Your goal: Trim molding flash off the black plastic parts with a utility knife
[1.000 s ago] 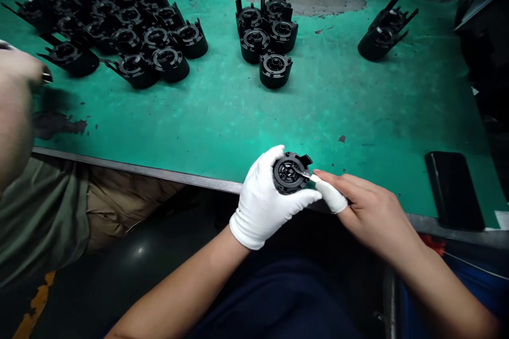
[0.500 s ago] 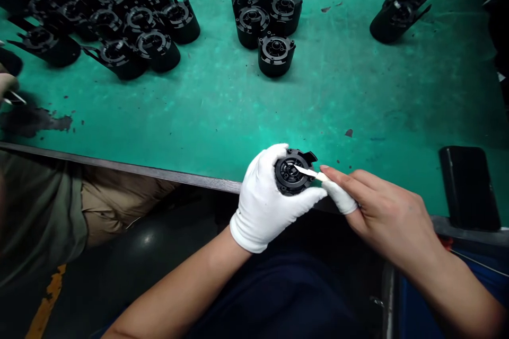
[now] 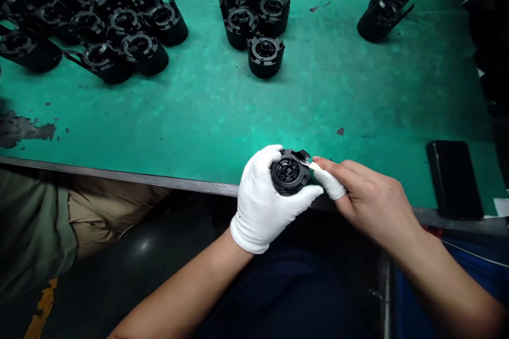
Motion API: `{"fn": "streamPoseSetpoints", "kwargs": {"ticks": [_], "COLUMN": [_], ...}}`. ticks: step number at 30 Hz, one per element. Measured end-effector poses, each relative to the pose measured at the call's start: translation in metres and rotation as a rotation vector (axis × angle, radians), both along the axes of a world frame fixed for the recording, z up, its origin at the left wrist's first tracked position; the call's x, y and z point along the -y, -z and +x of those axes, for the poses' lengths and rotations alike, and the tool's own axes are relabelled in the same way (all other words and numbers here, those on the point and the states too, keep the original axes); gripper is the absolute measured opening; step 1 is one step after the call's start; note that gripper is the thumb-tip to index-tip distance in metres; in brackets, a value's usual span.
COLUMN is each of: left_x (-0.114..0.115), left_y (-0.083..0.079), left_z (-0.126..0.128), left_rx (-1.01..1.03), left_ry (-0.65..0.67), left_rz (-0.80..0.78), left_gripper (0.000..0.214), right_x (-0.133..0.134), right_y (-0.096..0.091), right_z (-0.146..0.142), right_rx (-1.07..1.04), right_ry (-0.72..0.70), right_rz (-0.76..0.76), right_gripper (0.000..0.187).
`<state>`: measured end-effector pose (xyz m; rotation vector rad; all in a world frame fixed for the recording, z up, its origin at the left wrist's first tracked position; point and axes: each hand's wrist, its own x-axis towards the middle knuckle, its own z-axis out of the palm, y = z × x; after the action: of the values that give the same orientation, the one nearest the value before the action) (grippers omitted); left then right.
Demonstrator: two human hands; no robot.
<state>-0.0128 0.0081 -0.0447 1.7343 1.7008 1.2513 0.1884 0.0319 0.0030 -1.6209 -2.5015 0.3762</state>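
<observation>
Five black cups stand ahead of us; a phone lies rightward, near the table's front edge. Our left hand grips a black part by that edge; our right hand pinches a small knife at its rim. Green tabletop stretches between part and cups.

1. Part: black and round, with concentric rings around a small square centre and a dark tab projecting at its upper right; its ringed face is turned up, gripped in the gloved left hand.
2. Knife: slim, pale, pinched in the right hand, its tip at the part's rim beside the tab.
</observation>
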Motion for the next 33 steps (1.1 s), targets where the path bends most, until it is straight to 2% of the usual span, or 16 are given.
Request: {"fn": "streamPoseSetpoints", "kwargs": {"ticks": [3,6,12,18,22,24,26,28,33], "left_x": [-0.001,-0.002,-0.003,-0.005,-0.004,-0.003,-0.004,-0.007,-0.027], "left_y": [0.001,0.0,-0.001,0.0,-0.001,-0.001,-0.002,-0.005,-0.018], "left_z": [0.0,0.002,0.009,0.01,0.014,0.015,0.01,-0.001,-0.037], "left_rx": [0.001,0.005,-0.004,-0.009,-0.024,-0.021,-0.005,0.006,-0.048], "left_ry": [0.012,0.008,-0.046,-0.043,-0.072,-0.08,-0.029,0.086,0.375], "left_rz": [0.026,0.04,0.043,0.052,0.059,0.05,0.041,0.013,-0.16], "left_gripper": [0.084,0.081,0.07,0.07,0.066,0.064,0.067,0.074,0.09], "right_x": [0.01,0.023,0.03,0.031,0.034,0.035,0.032,0.026,-0.003], "right_y": [-0.002,-0.005,-0.007,-0.005,-0.001,-0.002,-0.005,-0.008,-0.009], "right_z": [0.012,0.021,0.014,0.014,0.008,0.007,0.009,0.015,0.032], "right_rx": [-0.081,-0.042,0.109,0.061,0.126,0.046,-0.084,-0.128,0.03], "right_ry": [-0.067,-0.121,0.007,-0.001,0.053,0.069,0.068,0.047,-0.198], "right_rz": [-0.058,-0.095,0.018,-0.027,0.058,0.046,-0.011,-0.053,-0.098], "right_gripper": [0.037,0.039,0.037,0.037,0.037,0.036,0.034,0.033,0.04]}}
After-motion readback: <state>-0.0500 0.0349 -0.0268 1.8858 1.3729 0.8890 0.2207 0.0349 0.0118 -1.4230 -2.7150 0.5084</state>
